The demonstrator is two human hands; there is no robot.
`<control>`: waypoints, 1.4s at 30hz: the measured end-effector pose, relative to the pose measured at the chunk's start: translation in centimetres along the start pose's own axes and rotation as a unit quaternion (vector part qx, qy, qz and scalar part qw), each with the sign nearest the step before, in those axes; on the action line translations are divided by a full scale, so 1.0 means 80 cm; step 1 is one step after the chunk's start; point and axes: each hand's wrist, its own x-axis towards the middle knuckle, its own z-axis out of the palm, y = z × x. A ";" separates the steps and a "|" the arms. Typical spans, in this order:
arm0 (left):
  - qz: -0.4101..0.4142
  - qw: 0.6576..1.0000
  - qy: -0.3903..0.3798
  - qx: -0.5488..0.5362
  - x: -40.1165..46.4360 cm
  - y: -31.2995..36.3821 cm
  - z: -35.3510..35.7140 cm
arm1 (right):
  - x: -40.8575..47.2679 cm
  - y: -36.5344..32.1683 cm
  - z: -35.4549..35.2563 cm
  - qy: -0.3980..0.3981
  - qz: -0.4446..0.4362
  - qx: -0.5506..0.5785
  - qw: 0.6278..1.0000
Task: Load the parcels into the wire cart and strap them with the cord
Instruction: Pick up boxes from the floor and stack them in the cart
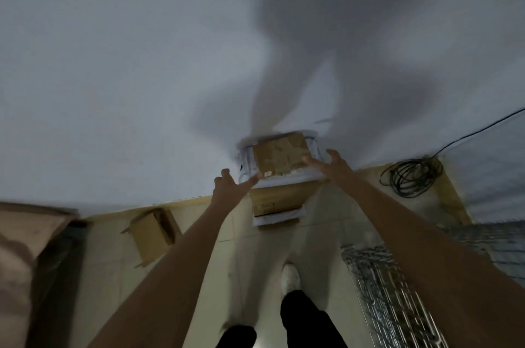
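Note:
A stack of parcels stands against the white wall ahead. Its top one is a brown cardboard parcel (279,155), with more brown and white boxes (279,201) beneath. My left hand (228,184) reaches out with spread fingers to the stack's left edge. My right hand (331,164) is spread at the top parcel's right corner. Whether either hand touches the stack is blurred. The wire cart (397,296) lies at the lower right. A black cord (412,178) sits coiled on the floor by the wall.
An open cardboard box (153,234) lies on the floor to the left. Large brown cardboard (25,234) fills the far left. My white shoe (290,276) and dark trouser legs are below. Wire mesh (494,160) stands at the right.

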 end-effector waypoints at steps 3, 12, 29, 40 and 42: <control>-0.084 0.993 -0.001 -0.087 0.041 -0.001 0.019 | 0.045 0.004 0.007 -0.024 0.025 0.068 0.997; -0.016 0.996 -0.025 -0.088 0.085 -0.010 0.045 | 0.096 0.049 0.018 -0.038 -0.008 0.038 0.999; 0.157 0.962 0.054 0.218 0.081 0.016 0.042 | 0.069 -0.007 0.030 0.128 -0.256 -0.392 0.874; 0.129 0.976 0.048 0.170 0.084 -0.044 -0.020 | 0.061 -0.049 0.072 0.082 -0.354 -0.566 0.740; 0.114 0.978 0.049 0.169 0.083 -0.060 -0.030 | 0.059 -0.051 0.084 0.059 -0.377 -0.568 0.729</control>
